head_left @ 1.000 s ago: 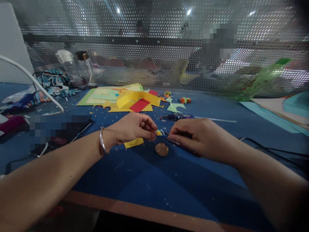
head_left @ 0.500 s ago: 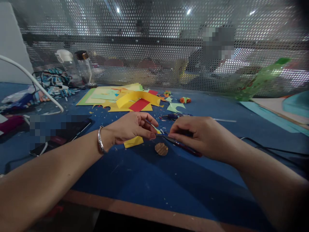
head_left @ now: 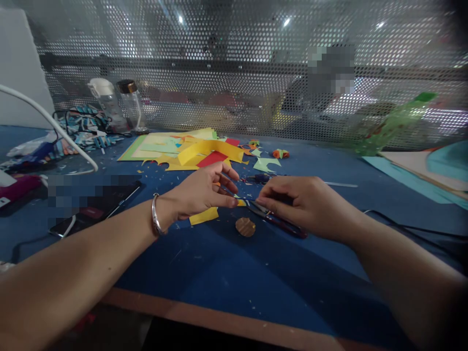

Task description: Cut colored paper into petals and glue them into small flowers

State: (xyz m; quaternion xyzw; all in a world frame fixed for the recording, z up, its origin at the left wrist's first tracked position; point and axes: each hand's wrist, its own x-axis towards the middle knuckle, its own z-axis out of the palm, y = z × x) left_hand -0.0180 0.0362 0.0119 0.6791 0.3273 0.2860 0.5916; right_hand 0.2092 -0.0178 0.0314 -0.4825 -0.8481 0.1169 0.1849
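My left hand (head_left: 203,190), a silver bangle at its wrist, hovers over the table with thumb and fingers apart. Thumb and fingertips of my right hand (head_left: 305,200) are pinched together on the end of a thin blue strip (head_left: 249,199), mostly hidden. Beneath the right hand lies a pair of scissors (head_left: 283,225) with dark red handles, blades toward the left. A small brown round disc (head_left: 245,227) rests just in front of the hands. Under the left hand is a yellow paper piece (head_left: 204,216).
Behind the hands lie coloured paper sheets (head_left: 164,144) with cut scraps and an orange-green paper curl (head_left: 281,153). A phone (head_left: 109,200) and white cable (head_left: 54,124) are left, two bottles (head_left: 132,109) farther back. A perforated metal screen (head_left: 234,78) bounds the table.
My left fingers have spread and come away from the thin blue strip that ran between both hands. The right hand stays nearly in place, still pinching.
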